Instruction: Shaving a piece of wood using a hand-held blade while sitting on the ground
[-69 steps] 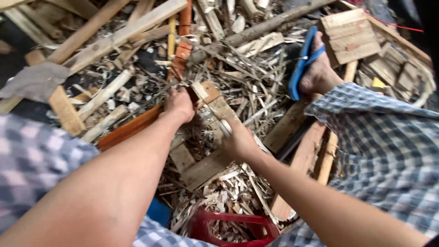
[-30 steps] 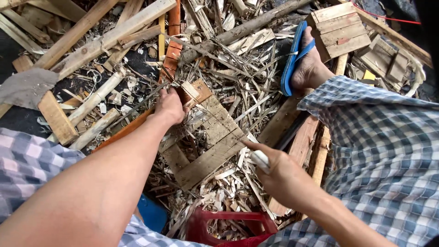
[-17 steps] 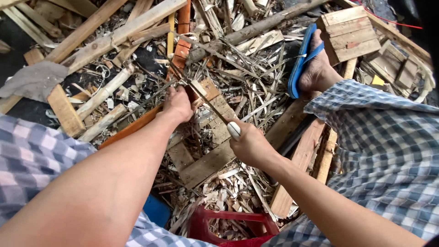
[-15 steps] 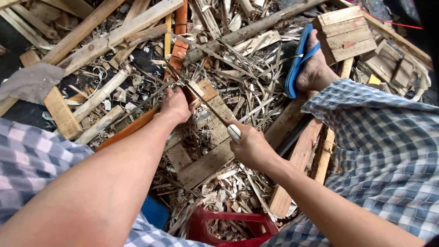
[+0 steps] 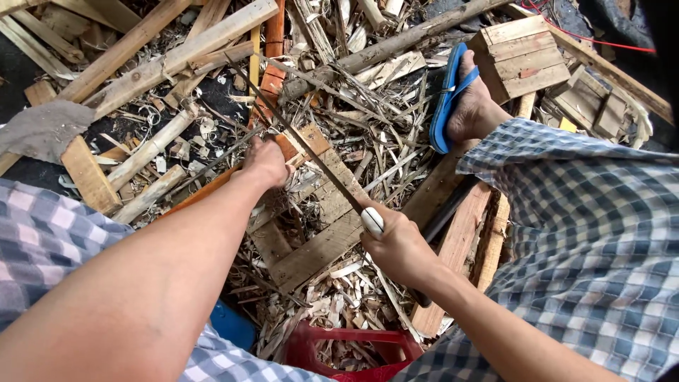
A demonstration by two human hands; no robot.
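My left hand (image 5: 265, 161) presses down on a thin strip of wood (image 5: 212, 163) that lies across a low wooden board frame (image 5: 322, 244) amid the scraps. My right hand (image 5: 399, 247) grips the white-ended handle (image 5: 372, 221) of a long narrow blade (image 5: 304, 145). The blade slants up and left from my fist, passing just right of my left hand. Both forearms are bare, with checked sleeves near the frame's edges.
My foot in a blue sandal (image 5: 449, 99) rests on planks at upper right, beside a small slatted crate (image 5: 527, 56). Wood offcuts, poles and shavings lie all around. A red plastic basket (image 5: 346, 346) sits near me; a grey cloth (image 5: 42, 127) lies at left.
My right hand pulled back toward me, swung forward to the board again, and now sits slightly nearer with the blade still slanted. The left hand has stayed in place.
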